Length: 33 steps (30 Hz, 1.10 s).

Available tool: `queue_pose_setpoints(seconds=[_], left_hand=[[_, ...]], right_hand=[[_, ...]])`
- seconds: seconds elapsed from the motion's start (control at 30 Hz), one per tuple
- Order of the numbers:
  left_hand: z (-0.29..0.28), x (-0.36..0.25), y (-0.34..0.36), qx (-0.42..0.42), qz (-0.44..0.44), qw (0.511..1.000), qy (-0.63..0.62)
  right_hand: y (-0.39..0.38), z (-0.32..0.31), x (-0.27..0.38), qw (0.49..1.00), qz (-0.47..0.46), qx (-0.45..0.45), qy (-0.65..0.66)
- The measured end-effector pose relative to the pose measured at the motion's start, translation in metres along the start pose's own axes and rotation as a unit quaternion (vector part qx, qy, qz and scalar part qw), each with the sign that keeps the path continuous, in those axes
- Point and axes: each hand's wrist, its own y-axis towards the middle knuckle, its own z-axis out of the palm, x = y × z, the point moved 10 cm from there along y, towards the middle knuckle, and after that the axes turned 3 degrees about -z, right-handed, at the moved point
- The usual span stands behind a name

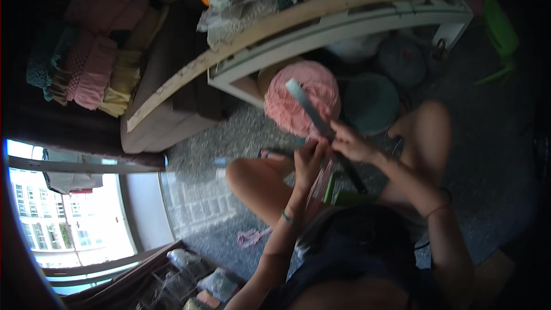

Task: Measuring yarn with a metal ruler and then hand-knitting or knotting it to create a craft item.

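Note:
A long flat dark bar with a pale, shiny upper end [304, 100] slants down between my knees, over a round mass of pink yarn [284, 103]. My right hand [353, 146] is closed on the bar at its middle. My left hand [310, 158] is pinched on pink strands just left of the bar, close beside my right hand. Loose pink strands [324, 181] hang from my hands toward my lap, partly behind the bar. A green object [338, 195], partly hidden, lies below my hands.
A white-framed table [333, 37] with a long wooden strip stands ahead. Round cushion-like objects [370, 103] sit beneath it. A sofa [169, 120] with folded pink and yellow textiles is at left. A bright window [69, 218], bagged items [218, 284] and a green stool [496, 34] are around me.

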Motion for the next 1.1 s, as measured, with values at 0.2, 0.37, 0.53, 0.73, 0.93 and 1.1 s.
queue_pose_setpoints(seconds=[0.2,0.37,0.53,0.73,0.93,1.1], left_hand=[[-0.016,-0.008,-0.01,-0.1,0.028,0.993,0.055],[-0.024,0.008,-0.01,-0.173,0.02,0.983,0.066],[-0.032,0.018,0.003,-0.186,0.032,0.982,-0.004],[0.002,0.018,0.006,0.011,-0.038,0.997,-0.06],[0.067,0.011,0.03,0.234,0.033,0.961,0.142],[0.104,0.056,0.043,0.324,0.062,0.914,0.235]], right_hand=[[0.0,0.011,0.013,0.983,-0.045,-0.026,-0.179],[-0.003,0.006,0.001,0.953,-0.027,-0.079,-0.292],[0.005,-0.041,0.01,0.978,-0.093,-0.111,-0.152],[0.037,-0.162,0.121,0.981,0.012,-0.165,0.101],[0.067,-0.398,0.178,0.891,-0.067,-0.365,0.262],[0.087,-0.531,0.186,0.871,-0.057,-0.448,0.193]])
